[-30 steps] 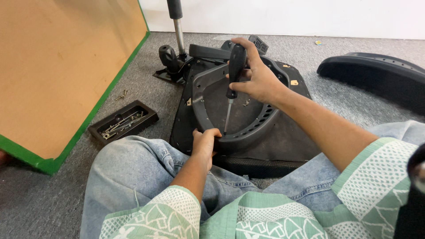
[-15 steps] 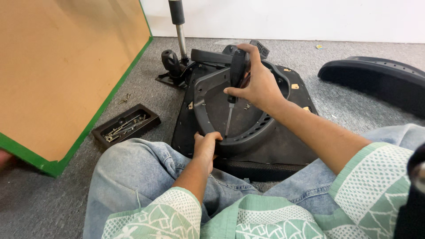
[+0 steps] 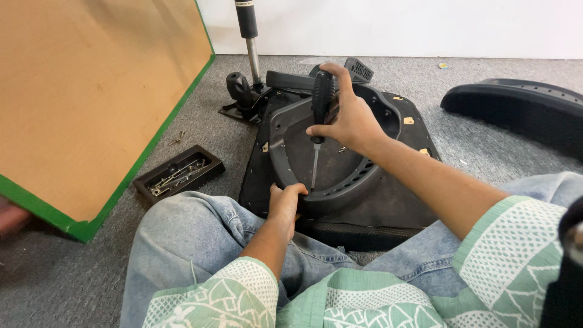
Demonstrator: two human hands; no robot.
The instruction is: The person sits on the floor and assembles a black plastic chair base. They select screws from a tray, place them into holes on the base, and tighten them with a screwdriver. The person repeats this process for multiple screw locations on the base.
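Grey carpet floor (image 3: 182,127) with a brown board (image 3: 85,91) edged green at left, black tray (image 3: 179,174) of screws beside it, loose screws (image 3: 177,138) nearby, gas-lift cylinder (image 3: 248,30) by the white wall (image 3: 395,27), curved black part (image 3: 522,106) at right.

A grey carpet (image 3: 200,121) covers the floor, worn and speckled with small bits of debris. A plain white wall (image 3: 395,27) runs along the far side, meeting the carpet in a straight line. At the left leans a large tan board with a green edge (image 3: 85,103), tilted over the floor. At the right lies a curved black plastic part (image 3: 516,106) on the carpet. The light is even and soft.
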